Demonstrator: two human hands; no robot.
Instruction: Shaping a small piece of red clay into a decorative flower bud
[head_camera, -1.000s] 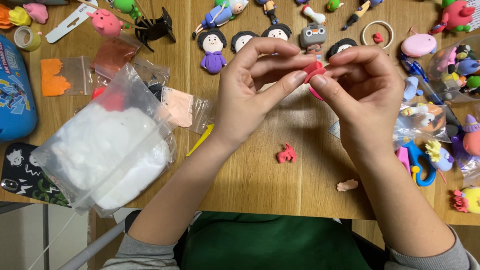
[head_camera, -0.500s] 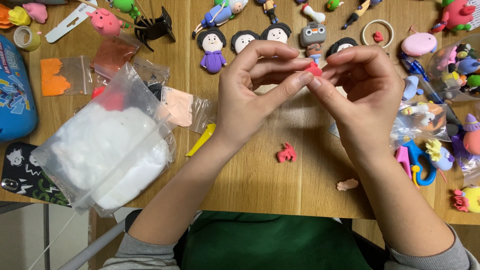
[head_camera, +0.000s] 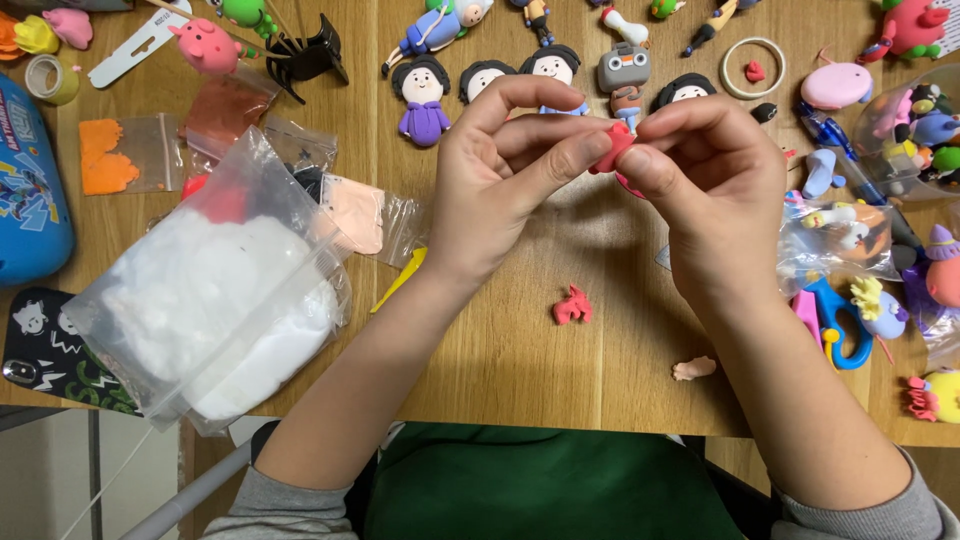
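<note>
A small lump of red clay (head_camera: 612, 150) is pinched between the left hand (head_camera: 510, 180) and the right hand (head_camera: 715, 190), held up above the wooden table (head_camera: 500, 340) at the middle of the view. The fingers of both hands are closed narrowly on the lump, the left thumb pressed against its near side and the right thumb and forefinger meeting it from the other. Compared with a second ago, less of the red piece is seen: it was then a broader curved strip, and it is now squeezed into a tighter, more compact shape, so the clay appears to be in the course of being kneaded or formed rather than set down. On the table below the hands a small red clay scrap (head_camera: 572, 306) and a skin-coloured scrap (head_camera: 694, 369) are left lying, unmoved. A large clear bag of white clay (head_camera: 215, 300) lies to the left, and a row of finished clay figures (head_camera: 425, 95) stands beyond the hands.
</note>
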